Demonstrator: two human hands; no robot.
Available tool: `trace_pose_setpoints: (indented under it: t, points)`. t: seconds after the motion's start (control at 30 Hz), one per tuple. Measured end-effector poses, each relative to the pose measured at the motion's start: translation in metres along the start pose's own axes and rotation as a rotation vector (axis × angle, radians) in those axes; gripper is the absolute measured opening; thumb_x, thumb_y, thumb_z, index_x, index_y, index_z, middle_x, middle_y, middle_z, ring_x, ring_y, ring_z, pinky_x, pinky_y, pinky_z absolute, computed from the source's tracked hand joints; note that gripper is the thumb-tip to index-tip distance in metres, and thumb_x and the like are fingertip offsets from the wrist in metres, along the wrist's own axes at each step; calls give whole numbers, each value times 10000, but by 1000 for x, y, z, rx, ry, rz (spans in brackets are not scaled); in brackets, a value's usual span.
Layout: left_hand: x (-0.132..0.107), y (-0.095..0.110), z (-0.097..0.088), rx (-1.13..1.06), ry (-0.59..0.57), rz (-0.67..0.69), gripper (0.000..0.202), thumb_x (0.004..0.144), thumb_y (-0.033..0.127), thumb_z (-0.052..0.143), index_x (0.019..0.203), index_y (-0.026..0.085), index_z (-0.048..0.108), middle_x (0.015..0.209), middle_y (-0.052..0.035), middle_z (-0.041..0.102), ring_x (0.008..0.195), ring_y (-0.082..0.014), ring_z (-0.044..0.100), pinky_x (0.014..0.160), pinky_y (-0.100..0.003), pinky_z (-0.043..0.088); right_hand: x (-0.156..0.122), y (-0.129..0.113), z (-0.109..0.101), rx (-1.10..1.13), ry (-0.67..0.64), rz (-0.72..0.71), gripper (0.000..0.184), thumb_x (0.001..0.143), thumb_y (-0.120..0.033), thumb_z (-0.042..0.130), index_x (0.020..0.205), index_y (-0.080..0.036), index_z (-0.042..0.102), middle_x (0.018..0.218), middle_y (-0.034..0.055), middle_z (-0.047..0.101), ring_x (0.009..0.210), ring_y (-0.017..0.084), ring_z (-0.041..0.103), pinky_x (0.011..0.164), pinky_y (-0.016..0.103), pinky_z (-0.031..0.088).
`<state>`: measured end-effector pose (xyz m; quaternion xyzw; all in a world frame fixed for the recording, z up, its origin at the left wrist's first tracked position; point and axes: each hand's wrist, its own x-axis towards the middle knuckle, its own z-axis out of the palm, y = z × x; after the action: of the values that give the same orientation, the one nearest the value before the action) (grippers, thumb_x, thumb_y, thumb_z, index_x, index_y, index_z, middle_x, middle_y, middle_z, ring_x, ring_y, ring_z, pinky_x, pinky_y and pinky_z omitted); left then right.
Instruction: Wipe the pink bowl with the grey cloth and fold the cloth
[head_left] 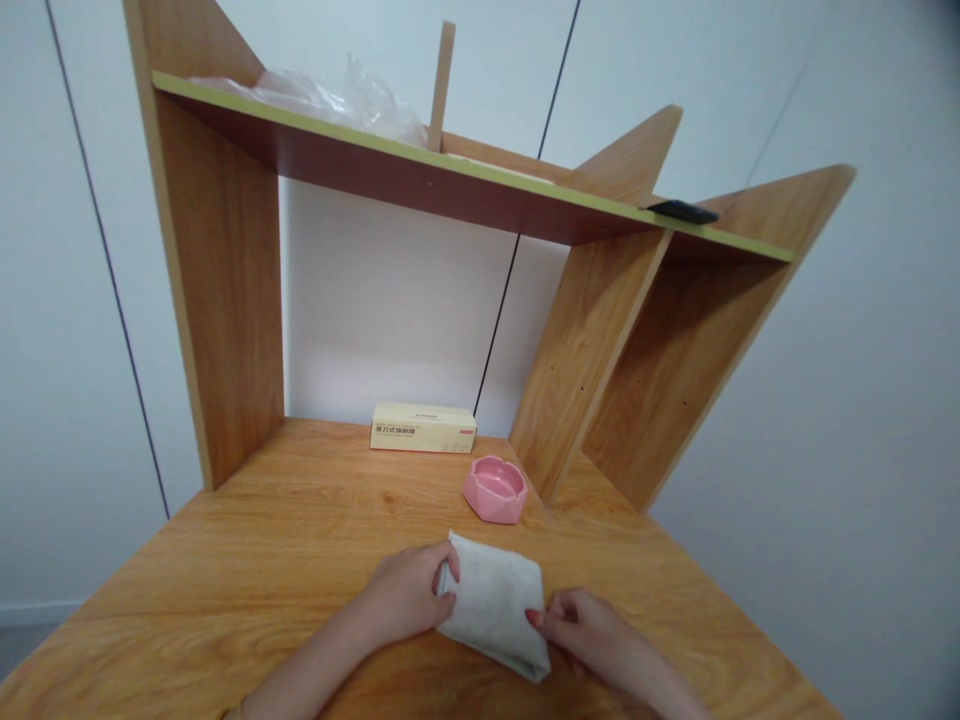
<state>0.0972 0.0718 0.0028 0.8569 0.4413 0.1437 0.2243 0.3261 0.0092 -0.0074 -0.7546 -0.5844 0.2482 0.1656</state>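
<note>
A folded pale grey cloth (pixel 495 600) lies near the front of the wooden desk, slightly turned. My left hand (pixel 409 590) grips its left edge, the thumb and fingers closed around the fold. At the right edge, the red-nailed thumb of my right hand (pixel 589 632) presses on top, with the other fingers curled beside or under the edge. Just behind the cloth stands a pink faceted ashtray (pixel 495 490).
A cream cling-film box (pixel 422 428) sits at the back of the desk (pixel 315 520). Wooden uprights flank it, carrying a shelf (pixel 450 180) with clear plastic wrapping (pixel 345 100) and a flat black object (pixel 682 211). A white wall stands behind.
</note>
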Motion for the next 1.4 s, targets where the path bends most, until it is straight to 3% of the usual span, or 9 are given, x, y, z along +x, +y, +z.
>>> trace_pose_setpoints:
  t: [0.1,0.27,0.37,0.53,0.63,0.8,1.0,1.27,1.4]
  points:
    - [0,-4,-3,-21,-6,-5,208,674,210,486,867,251,551,647,53,559,625,-126,520,524,-192,331,11,5,11,93,-75,-14,329,716,-416,466,481,-205,373,373,-60,410,376,78,373,401,193,236]
    - [-3,-12,-16,3,47,-56,186,730,230,437,878,234,550,679,27,583,654,-145,541,573,-218,353,44,16,-7,-10,125,-7,210,690,-318,512,540,-178,468,480,-25,533,474,101,477,453,196,280]
    - [-6,-20,-18,36,58,-81,186,727,216,448,880,230,553,730,10,605,696,-161,556,633,-242,369,54,16,-22,-187,144,15,179,701,-295,508,575,-169,521,581,26,607,570,146,552,498,221,317]
    - [-2,-33,-14,30,193,-85,173,756,211,428,862,214,565,819,-20,609,826,-185,539,735,-277,377,42,-28,-30,-500,310,21,233,753,-299,470,883,-135,571,863,149,637,803,277,594,622,335,402]
    - [2,-38,-13,-3,349,-83,182,786,218,402,853,209,571,895,-33,602,895,-192,515,798,-309,369,29,-77,-9,-425,341,-283,282,795,-252,401,997,-116,544,993,151,597,955,266,540,784,361,405]
    - [3,-49,-12,-27,416,-92,255,793,161,373,950,207,568,1020,-42,593,1003,-181,491,886,-322,349,23,-129,55,-246,28,-674,443,753,-121,386,1189,-108,462,1194,114,511,1113,214,448,946,333,353]
    - [6,-63,-7,13,403,-98,382,755,78,370,1079,165,553,1176,-55,546,1130,-164,431,989,-331,294,39,-120,90,-231,-190,-707,603,775,-257,417,1311,-18,276,1380,153,241,1272,243,199,1048,401,202]
    - [6,-56,3,-131,317,-45,370,865,310,338,1165,188,517,1261,-55,475,1181,-171,399,1003,-352,314,58,-99,115,-210,-102,-865,593,742,-259,443,1286,-44,343,1320,172,353,1225,284,299,994,469,279]
    - [5,-53,6,-102,255,-28,387,872,325,323,1181,182,506,1264,-59,470,1186,-171,393,1007,-351,307,60,-98,120,-273,-86,-884,621,694,-225,465,1263,0,362,1316,194,349,1230,298,283,994,465,280]
